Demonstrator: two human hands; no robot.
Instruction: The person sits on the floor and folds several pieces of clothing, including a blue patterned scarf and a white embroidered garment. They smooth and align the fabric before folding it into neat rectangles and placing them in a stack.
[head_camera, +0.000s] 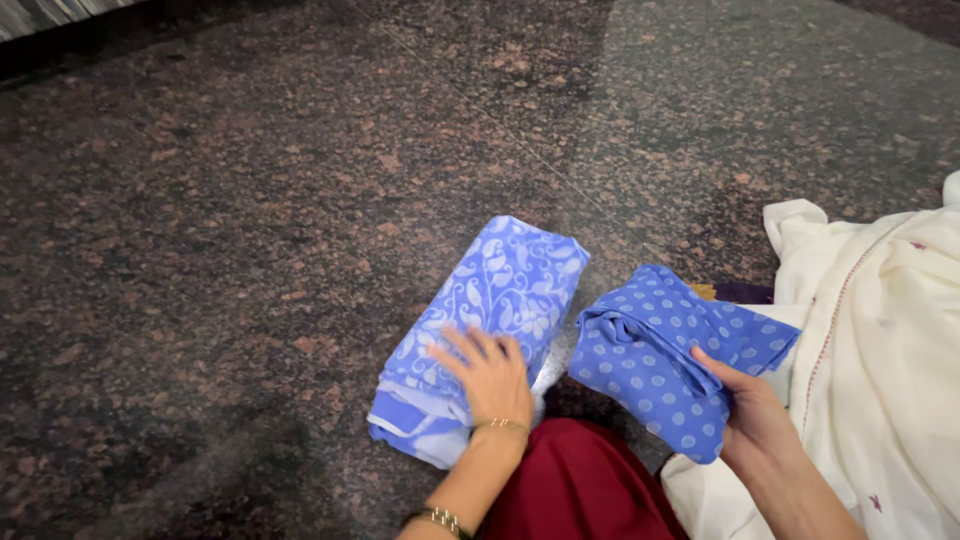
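Note:
A folded blue cloth with a white leaf pattern (495, 300) lies on the speckled stone floor (230, 230). My left hand (488, 375) rests flat on its near end, fingers spread, a thin bracelet at the wrist. To the right, a folded blue cloth with pale dots (660, 350) is gripped at its near edge by my right hand (752, 415), thumb on top. The dotted cloth sits slightly raised beside the patterned one, with a narrow gap between them.
A heap of cream fabric (880, 340) with a thin red seam fills the right side. Dark red cloth (585, 485) covers my lap at the bottom. A small dark purple and yellow piece (730, 292) shows behind the dotted cloth.

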